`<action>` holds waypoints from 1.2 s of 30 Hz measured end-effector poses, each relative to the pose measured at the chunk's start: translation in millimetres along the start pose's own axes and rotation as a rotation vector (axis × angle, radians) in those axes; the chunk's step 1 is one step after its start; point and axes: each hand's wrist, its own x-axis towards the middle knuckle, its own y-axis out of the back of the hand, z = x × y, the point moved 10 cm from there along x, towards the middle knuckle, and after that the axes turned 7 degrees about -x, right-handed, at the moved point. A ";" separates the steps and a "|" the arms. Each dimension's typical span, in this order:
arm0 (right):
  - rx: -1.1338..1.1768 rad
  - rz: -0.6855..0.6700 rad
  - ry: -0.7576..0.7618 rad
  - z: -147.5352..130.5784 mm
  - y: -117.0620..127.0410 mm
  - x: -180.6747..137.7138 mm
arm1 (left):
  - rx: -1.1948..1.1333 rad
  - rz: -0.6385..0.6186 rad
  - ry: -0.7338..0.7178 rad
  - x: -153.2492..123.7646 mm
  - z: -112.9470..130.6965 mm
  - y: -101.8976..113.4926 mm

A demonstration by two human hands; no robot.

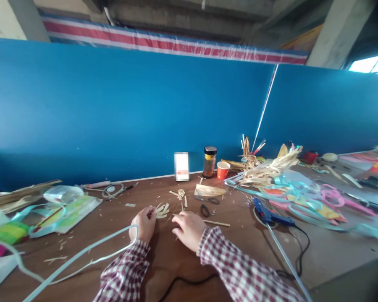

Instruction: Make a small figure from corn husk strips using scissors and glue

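My left hand [144, 223] is low over the brown table, thumb and fingers pinched together. Whatever they may hold is too small to make out. Beside its fingertips lie short pale strips of dried husk [163, 211]. My right hand [190, 229] rests near the tabletop to the right, fingers bent and thumb apart from them, nothing plainly held. Just beyond its fingers are a thin short stick [182, 206] and a small curled husk piece [180, 193]. Dark-handled scissors [204, 209] lie past the right hand, beside a flat husk piece [211, 191].
A blue hot glue gun [271, 214] with a black cord lies right. A lidded jar [209, 162], red paper cup [223, 170] and pixelated white object [182, 167] stand at the blue partition [129, 109]. Husks [271, 167] and pink scissors [346, 199] lie right; a pale band [91, 245] crosses my left wrist.
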 end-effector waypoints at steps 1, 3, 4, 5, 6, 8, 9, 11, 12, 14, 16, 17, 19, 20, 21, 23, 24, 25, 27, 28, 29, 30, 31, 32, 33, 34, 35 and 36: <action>-0.025 0.006 0.009 -1.8 -7.7 4.9 | -0.010 -0.005 0.002 0.0 -0.1 0.7; -0.044 0.049 0.022 -2.5 -14.1 9.1 | -0.053 0.009 -0.001 0.2 0.9 5.1; -0.031 0.080 0.032 -2.3 -14.1 8.8 | -0.089 0.023 -0.008 0.1 2.5 8.2; 0.000 0.118 0.038 -1.3 -12.2 7.4 | -0.133 0.038 -0.016 -0.5 4.4 11.3; 0.048 0.164 0.040 0.6 -8.9 5.4 | -0.188 0.048 -0.024 -1.6 6.7 13.5; 0.198 0.263 0.022 7.7 -1.4 0.8 | -0.326 0.035 -0.041 -5.4 12.8 12.5; 0.297 0.311 -0.005 13.5 1.4 -1.1 | -0.402 0.006 -0.053 -8.2 17.0 8.6; 0.514 0.372 -0.081 27.1 1.2 -2.7 | -0.529 -0.097 -0.088 -15.4 28.2 -5.8; 0.617 0.380 -0.122 33.6 -1.6 -2.3 | -0.584 -0.150 -0.097 -19.6 33.0 -14.2; 0.768 0.366 -0.193 43.5 -8.7 -0.3 | -0.662 -0.227 -0.115 -27.5 41.5 -28.1; 0.842 0.339 -0.233 49.4 -12.3 1.8 | -0.717 -0.271 -0.141 -33.8 48.4 -36.9; 0.856 0.332 -0.247 51.6 -11.9 2.3 | -0.735 -0.288 -0.153 -36.2 51.0 -39.8; 0.858 0.335 -0.263 55.0 -7.5 2.4 | -0.747 -0.316 -0.162 -39.3 53.9 -43.7; 0.856 0.340 -0.267 56.0 -4.7 2.2 | -0.743 -0.322 -0.156 -40.0 53.9 -44.9; 0.859 0.342 -0.269 56.6 -2.3 2.0 | -0.739 -0.326 -0.144 -40.3 53.2 -45.7; 0.878 0.338 -0.280 57.8 -0.6 1.9 | -0.736 -0.334 -0.113 -40.8 51.3 -47.4; 0.891 0.335 -0.290 58.8 -1.3 1.8 | -0.739 -0.343 -0.103 -41.3 51.3 -48.5; 0.901 0.333 -0.300 60.0 -2.4 1.8 | -0.744 -0.354 -0.097 -42.1 51.8 -49.7; 0.913 0.336 -0.322 63.3 -5.4 1.7 | -0.755 -0.375 -0.091 -43.9 53.8 -51.8; 0.918 0.337 -0.332 65.0 -7.2 1.8 | -0.762 -0.386 -0.091 -45.0 55.2 -52.7; 0.926 0.336 -0.340 66.4 -9.0 1.9 | -0.773 -0.395 -0.088 -46.0 56.4 -53.3; 0.935 0.334 -0.347 67.5 -10.7 2.1 | -0.788 -0.404 -0.084 -46.9 57.6 -54.0; 0.941 0.330 -0.351 68.2 -12.0 2.3 | -0.805 -0.415 -0.079 -47.9 58.7 -54.8; 0.940 0.329 -0.353 68.4 -12.4 2.3 | -0.821 -0.426 -0.069 -48.7 59.1 -55.8; 0.932 0.331 -0.351 68.2 -11.9 2.2 | -0.836 -0.437 -0.050 -49.3 58.6 -57.2; 0.919 0.334 -0.348 67.7 -10.9 2.0 | -0.849 -0.448 -0.021 -49.8 57.0 -59.3; 0.908 0.337 -0.343 66.9 -9.7 1.8 | -0.859 -0.457 0.010 -50.2 54.7 -61.5; 0.901 0.340 -0.336 65.8 -8.4 1.6 | -0.869 -0.466 0.038 -50.5 52.4 -63.7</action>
